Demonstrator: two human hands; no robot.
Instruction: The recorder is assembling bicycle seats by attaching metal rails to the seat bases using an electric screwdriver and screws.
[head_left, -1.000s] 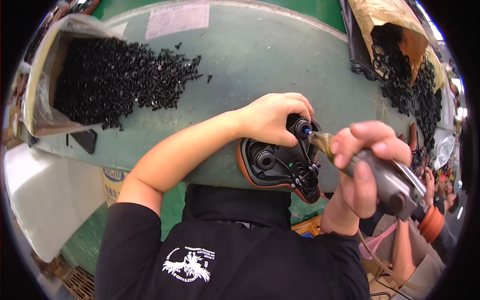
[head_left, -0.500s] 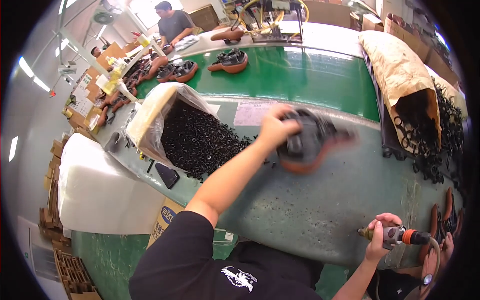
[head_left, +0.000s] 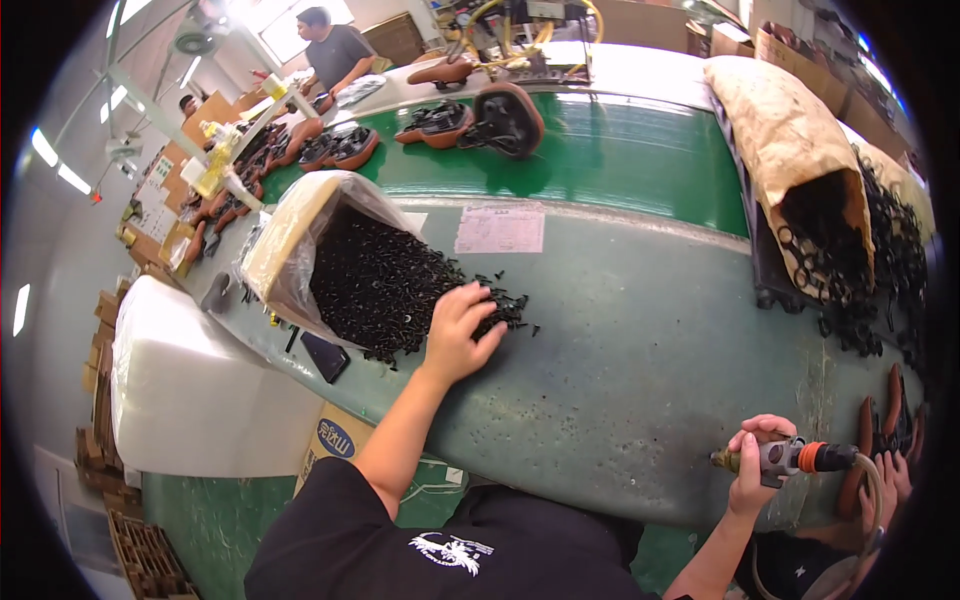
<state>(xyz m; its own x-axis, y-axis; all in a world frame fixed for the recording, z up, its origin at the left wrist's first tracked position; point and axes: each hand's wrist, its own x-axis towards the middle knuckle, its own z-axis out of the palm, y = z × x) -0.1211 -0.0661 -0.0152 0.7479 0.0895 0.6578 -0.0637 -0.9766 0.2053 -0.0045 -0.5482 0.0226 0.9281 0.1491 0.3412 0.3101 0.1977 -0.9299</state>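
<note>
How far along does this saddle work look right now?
Several saddles already lie on the green belt beyond the bench. In hand: the left hand rests on the pile of small black screws spilling from a bag, while the right hand grips a pneumatic screwdriver. No saddle lies between the hands. Plenty of screws remain, and black wire parts fill the paper sack.

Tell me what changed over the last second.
The left hand let go of the saddle it steadied a second ago, swung it away toward the belt half a second ago, and now rests on the pile of black screws. The right hand pulled back to the table's near edge, still gripping the air driver. The screw box and the paper sack stayed put.
</note>
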